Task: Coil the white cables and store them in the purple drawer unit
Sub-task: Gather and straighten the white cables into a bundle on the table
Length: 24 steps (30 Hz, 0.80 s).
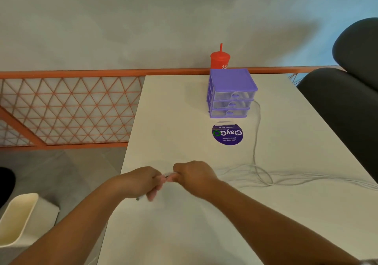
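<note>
Table: cup behind drawer unit; sticker, cables in front.

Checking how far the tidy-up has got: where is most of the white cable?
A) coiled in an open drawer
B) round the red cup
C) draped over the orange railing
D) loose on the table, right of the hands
D: the white cables sprawl uncoiled on the table beside the right hand, and the purple drawer unit has every drawer shut.
</note>
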Available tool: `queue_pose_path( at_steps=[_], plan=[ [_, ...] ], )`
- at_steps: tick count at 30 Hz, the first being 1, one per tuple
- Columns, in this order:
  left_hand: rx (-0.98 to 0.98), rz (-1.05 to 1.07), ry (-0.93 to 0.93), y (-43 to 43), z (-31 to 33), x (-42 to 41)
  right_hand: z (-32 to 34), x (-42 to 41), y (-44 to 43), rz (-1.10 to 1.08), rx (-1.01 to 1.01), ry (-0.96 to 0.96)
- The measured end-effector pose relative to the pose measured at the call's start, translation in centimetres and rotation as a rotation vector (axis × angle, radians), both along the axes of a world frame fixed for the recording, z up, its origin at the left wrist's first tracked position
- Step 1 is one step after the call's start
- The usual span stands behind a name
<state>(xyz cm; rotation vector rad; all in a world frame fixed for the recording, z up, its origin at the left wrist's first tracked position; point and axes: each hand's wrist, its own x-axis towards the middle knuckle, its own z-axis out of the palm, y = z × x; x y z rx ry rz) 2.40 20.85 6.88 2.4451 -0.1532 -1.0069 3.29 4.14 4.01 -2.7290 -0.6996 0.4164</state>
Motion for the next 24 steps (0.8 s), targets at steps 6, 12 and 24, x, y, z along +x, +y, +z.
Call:
queue_pose_path(
  at_steps=[6,12,24],
  plan=[
    [0.232,-0.192,-0.231,3.7,-3.5,0.1,-3.9,-0.8,3.8,0.100,-0.076,0.081],
    [0.489,-0.517,-0.421,5.3,-6.7,-0.1,-6.1,-0.6,3.4,0.166,-0.227,0.123],
    [0.650,-0.551,-0.545,5.6,-11.5,-0.6,-8.4,-1.5,-4.7,0.160,-0.328,-0.033]
  ],
)
